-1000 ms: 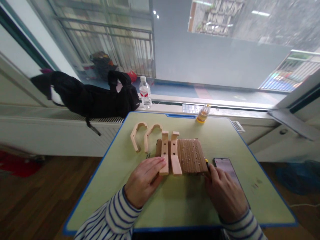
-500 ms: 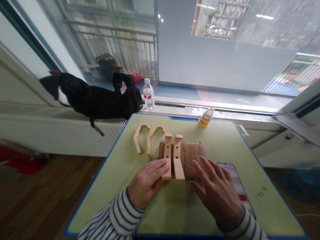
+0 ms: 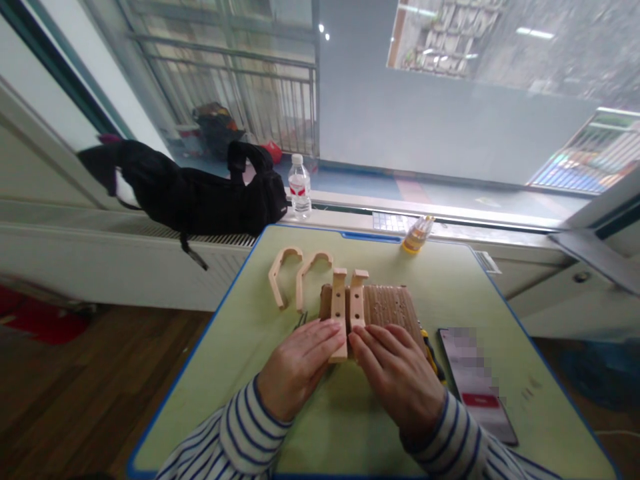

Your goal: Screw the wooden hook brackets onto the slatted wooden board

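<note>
Two pale wooden hook-shaped pieces with dark holes lie side by side across a brown corrugated cardboard block (image 3: pixel 393 313). My left hand (image 3: pixel 300 360) is closed on the near end of the left wooden piece (image 3: pixel 339 301). The near end of the right wooden piece (image 3: pixel 357 303) is under the fingers of my right hand (image 3: pixel 395 370), which are closed together around it. Both thumbs are largely hidden. Farther left, two more curved wooden pieces, an outer one (image 3: pixel 276 287) and an inner one (image 3: pixel 300 290), rest on the table beside the block.
A phone (image 3: pixel 475 390) lies on the green table (image 3: pixel 240 333), right of a partly hidden yellow-and-black tool handle (image 3: pixel 433 357). Thin dark pieces (image 3: pixel 301 321) sit left of the block. A small amber bottle (image 3: pixel 416 237) stands at the far edge. A water bottle (image 3: pixel 300 193) and black bag (image 3: pixel 210 203) occupy the sill.
My right hand has moved left from above the cardboard's right side and closed on the right wooden piece. This uncovers the phone and tool handle. My left hand stays in place.
</note>
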`<act>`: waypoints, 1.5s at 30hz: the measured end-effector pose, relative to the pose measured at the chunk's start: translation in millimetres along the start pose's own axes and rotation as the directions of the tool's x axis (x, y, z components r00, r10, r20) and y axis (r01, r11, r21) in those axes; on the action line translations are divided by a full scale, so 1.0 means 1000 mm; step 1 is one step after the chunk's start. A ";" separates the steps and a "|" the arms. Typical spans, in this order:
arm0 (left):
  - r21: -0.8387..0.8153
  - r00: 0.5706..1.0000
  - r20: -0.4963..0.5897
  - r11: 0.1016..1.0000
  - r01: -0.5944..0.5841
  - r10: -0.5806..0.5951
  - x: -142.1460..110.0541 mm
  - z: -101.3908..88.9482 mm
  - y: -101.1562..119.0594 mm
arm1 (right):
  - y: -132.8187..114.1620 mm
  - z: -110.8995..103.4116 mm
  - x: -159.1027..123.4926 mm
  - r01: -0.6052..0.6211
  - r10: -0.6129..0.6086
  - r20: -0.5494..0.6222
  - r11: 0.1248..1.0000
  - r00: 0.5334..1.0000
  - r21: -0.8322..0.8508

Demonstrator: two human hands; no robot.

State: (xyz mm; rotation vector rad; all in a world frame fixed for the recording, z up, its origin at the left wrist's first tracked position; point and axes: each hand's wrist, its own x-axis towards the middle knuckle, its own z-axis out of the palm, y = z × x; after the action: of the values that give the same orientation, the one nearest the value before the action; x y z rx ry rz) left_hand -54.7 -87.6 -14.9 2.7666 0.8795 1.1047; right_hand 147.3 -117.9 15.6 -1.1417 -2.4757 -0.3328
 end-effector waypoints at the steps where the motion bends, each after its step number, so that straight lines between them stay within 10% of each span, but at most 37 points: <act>1: 0.003 1.000 0.000 1.000 -0.004 0.004 0.000 0.000 0.000 | 0.000 0.000 0.001 0.003 -0.003 0.003 1.000 1.000 -0.003; 29: -0.058 0.994 0.025 0.992 0.109 -0.108 -0.006 -0.001 0.006 | 0.010 -0.019 0.004 -0.090 0.028 0.295 0.976 0.955 0.200; 45: -0.087 0.965 0.005 0.961 0.262 -0.262 -0.002 -0.007 0.016 | 0.013 -0.005 0.001 -0.079 0.048 0.173 0.981 0.984 0.176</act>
State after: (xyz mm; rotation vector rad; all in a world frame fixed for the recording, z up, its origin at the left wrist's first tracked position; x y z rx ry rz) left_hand -52.3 -103.3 -7.7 2.4873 1.1304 1.0780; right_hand 158.6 -110.8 21.5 -1.2127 -2.5436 0.0112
